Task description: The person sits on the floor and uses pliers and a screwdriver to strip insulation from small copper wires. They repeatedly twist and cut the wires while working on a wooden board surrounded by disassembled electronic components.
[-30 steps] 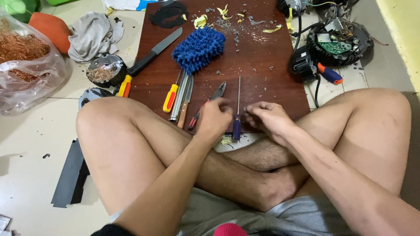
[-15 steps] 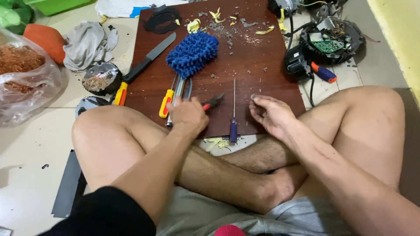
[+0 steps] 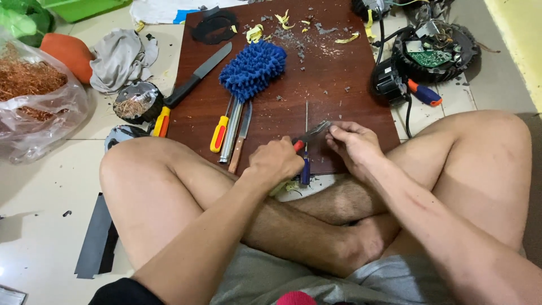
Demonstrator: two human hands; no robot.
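At frame centre, left hand (image 3: 275, 164) grips pliers (image 3: 309, 135) over the board (image 3: 350, 68); right hand (image 3: 353, 141) pinches something tiny at their tip.

A single head-worn camera looks steeply down from above the seated person's crossed legs, facing forward over a brown board (image 3: 339, 85) on the floor. It sits close: knees and forearms fill the lower frame (the torso is barely visible). No second view exists, so nothing is shared between views.
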